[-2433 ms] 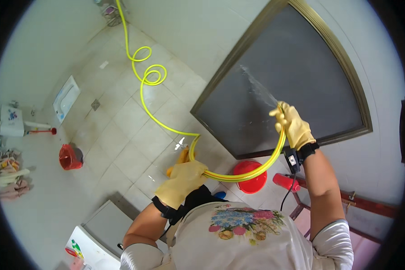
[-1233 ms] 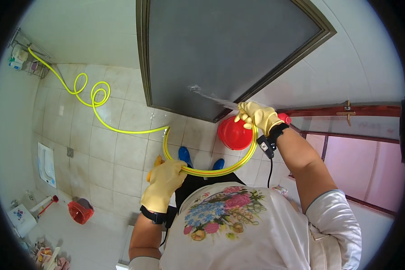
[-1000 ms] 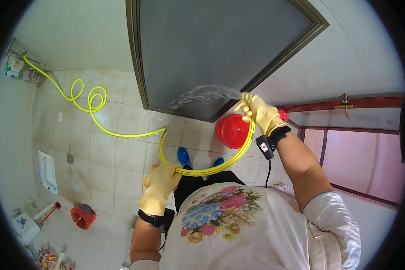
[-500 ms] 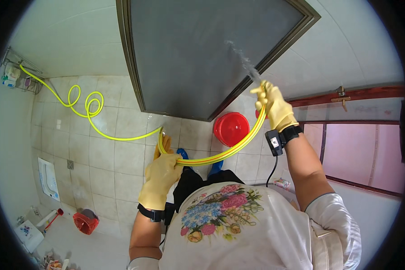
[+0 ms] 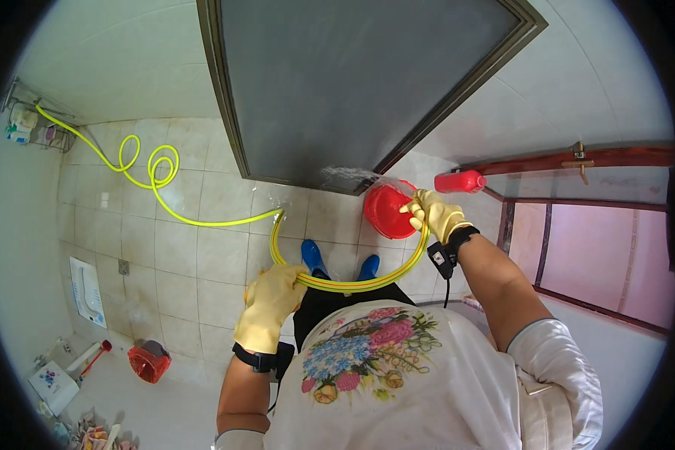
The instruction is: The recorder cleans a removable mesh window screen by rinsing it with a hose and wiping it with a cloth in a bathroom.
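We stand in a tiled washroom, and we take the grey door point(image 5: 367, 82) as our landmark. Our right hand point(image 5: 435, 214), in a yellow rubber glove, is closed around the spraying end of the yellow hose point(image 5: 202, 217), just below the door's lower right corner; a thin spray of water point(image 5: 349, 174) leaves that end and strikes the door's bottom edge. The red basin point(image 5: 386, 210) sits on the floor right behind this hand, at the foot of the door, and a red bottle point(image 5: 460, 181) rests on the ledge to the right of the door.

Our left hand point(image 5: 270, 311), gloved the same, is wrapped around the hose further back along its length, well below the door and near our waist. Between the two hands the hose bows in a wide arc that dips toward our blue boots point(image 5: 315, 259), so its long axis here runs left to right across our body, and the right hand is the nearer one to the door.

From the left hand the hose runs on across the floor tiles, curls into loops left of the door, and climbs toward a wire rack point(image 5: 34, 124) on the far wall. A small red bucket point(image 5: 148, 361) stands far below and left of the door.
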Motion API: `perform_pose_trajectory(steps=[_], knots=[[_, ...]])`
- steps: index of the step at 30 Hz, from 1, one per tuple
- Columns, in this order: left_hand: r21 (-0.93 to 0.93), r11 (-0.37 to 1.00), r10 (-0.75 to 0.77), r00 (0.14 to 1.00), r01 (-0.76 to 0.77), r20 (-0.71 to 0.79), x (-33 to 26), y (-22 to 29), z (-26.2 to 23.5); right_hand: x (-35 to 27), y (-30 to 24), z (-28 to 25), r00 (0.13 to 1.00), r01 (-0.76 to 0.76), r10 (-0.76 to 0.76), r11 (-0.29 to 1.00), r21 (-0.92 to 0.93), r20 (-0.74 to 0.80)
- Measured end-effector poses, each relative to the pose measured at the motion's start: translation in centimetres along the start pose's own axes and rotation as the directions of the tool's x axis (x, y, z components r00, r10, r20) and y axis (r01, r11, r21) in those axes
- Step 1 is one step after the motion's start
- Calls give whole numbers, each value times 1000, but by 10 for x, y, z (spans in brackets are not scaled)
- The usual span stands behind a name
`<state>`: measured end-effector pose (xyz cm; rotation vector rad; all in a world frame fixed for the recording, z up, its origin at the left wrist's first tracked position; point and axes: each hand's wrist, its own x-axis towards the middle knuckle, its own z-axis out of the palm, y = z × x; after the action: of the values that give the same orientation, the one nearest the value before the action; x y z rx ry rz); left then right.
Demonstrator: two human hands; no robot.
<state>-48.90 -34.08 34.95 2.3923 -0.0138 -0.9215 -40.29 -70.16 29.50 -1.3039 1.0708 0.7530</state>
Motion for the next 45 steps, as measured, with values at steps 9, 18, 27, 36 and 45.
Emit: perform_pose_trajectory(steps=[9, 18, 27, 36, 45], knots=[[-71, 990, -117, 989, 123, 86, -2, 13, -11, 0, 2, -1, 995, -48, 74, 947, -317, 73], [0, 1000, 10, 991, -11, -136, -1, -15, -11, -6, -85, 40, 947, 321, -321, 947, -9, 10], [-140, 990, -5, 977, -26, -215, 12, -19, -14, -141, -192, 103, 677, 688, -707, 707, 165, 205], [-241, 971, -59, 975, 6, -214, 22, -46, 2, -167, -202, 136, 594, 732, -752, 653, 194, 287], [-395, 918, -87, 989, 34, -118, 20, -26, -3, -137, -189, 94, 690, 672, -723, 658, 339, 35]])
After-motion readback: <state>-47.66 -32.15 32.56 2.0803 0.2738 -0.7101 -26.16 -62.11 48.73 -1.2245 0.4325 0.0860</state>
